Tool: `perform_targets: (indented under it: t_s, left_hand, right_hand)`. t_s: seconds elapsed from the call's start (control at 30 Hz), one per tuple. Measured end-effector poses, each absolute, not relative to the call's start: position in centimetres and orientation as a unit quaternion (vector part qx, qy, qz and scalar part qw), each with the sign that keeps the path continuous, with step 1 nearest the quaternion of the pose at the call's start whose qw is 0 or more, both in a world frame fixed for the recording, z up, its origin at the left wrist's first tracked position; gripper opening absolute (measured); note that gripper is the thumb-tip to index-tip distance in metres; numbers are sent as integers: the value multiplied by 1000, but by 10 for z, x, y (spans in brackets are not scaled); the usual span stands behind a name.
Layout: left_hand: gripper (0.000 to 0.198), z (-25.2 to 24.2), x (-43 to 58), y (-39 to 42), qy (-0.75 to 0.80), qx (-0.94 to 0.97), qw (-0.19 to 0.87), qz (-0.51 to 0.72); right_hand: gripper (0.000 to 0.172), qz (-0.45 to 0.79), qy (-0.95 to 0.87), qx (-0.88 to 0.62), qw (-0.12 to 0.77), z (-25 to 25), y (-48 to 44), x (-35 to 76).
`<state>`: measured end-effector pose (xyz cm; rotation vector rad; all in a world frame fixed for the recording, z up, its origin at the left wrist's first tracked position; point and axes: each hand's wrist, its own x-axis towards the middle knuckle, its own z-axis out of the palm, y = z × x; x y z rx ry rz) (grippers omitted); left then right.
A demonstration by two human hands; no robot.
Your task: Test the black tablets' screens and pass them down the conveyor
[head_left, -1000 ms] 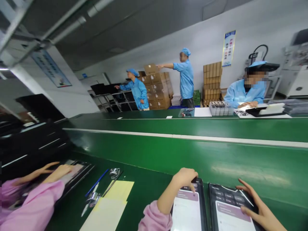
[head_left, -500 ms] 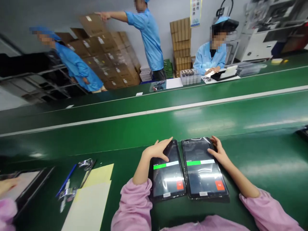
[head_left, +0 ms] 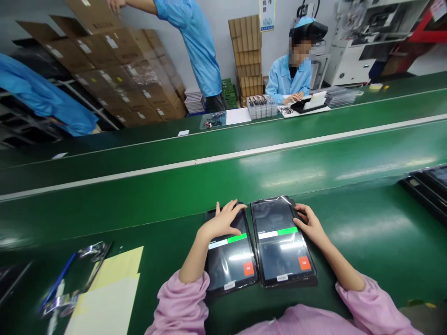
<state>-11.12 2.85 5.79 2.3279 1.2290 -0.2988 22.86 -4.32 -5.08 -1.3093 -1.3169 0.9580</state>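
Observation:
Two black tablets lie side by side on the green bench, both lit with a green-and-white bar and a red square. Across the upper part of the left tablet (head_left: 226, 265) rests my left hand (head_left: 223, 221), its fingers spread and its thumb over the screen near the bar. My right hand (head_left: 310, 224) is at the upper right edge of the right tablet (head_left: 279, 253), thumb at the screen's border and fingers curled at the side. Clear film shows on the right tablet's top edge.
Yellow paper sheets (head_left: 108, 284) lie to my left, beside a blue pen (head_left: 59, 281) and shiny clear-looking pieces. More black tablets (head_left: 428, 186) sit at the right. Beyond the pale rail (head_left: 209, 159), a seated person (head_left: 289, 77) works near plastic trays (head_left: 261, 107). Cartons (head_left: 129, 70) are stacked behind.
On both screens the green part of the bar has switched from left to right. My view has turned rightward, showing more tablets at the right. Both hands stay at the tablets.

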Motion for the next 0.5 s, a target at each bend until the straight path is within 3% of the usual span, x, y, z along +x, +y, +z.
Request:
perform_targets:
  t_s: [0.13, 0.5]
  left_hand:
    - [56, 54, -102, 26, 444, 859, 229, -111]
    - [53, 61, -94, 32, 440, 856, 236, -134]
  right_hand:
    - [39, 375, -543, -573, 486, -47, -49, 230]
    - [39, 370, -530, -595, 478, -36, -52, 231]
